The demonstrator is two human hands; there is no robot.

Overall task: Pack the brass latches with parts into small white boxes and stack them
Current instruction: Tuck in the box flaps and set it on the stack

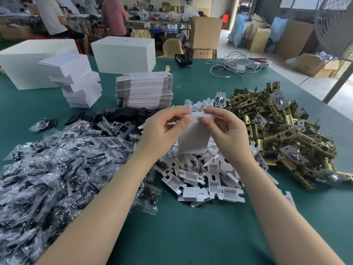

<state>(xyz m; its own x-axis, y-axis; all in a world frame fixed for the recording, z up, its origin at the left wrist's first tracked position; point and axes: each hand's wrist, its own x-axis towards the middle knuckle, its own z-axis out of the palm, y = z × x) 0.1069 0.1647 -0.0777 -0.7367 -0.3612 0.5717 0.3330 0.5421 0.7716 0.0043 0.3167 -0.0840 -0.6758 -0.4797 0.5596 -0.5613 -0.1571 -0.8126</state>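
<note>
While its contents cannot be made out, a small white box point(193, 138) is pinched at its top flap between the left hand point(162, 131) and right hand point(227, 131), above the worktop point(181, 236) middle.

Open green table point(191, 236) lies near, between the forearms, a free lane. Left is blocked by the heap of bagged parts point(57, 169); right by the brass latches point(277, 134). White plastic pieces point(200, 178) crowd the middle, with the flat box blanks point(145, 92) and stacked small white boxes point(76, 81) standing behind, far left.
</note>
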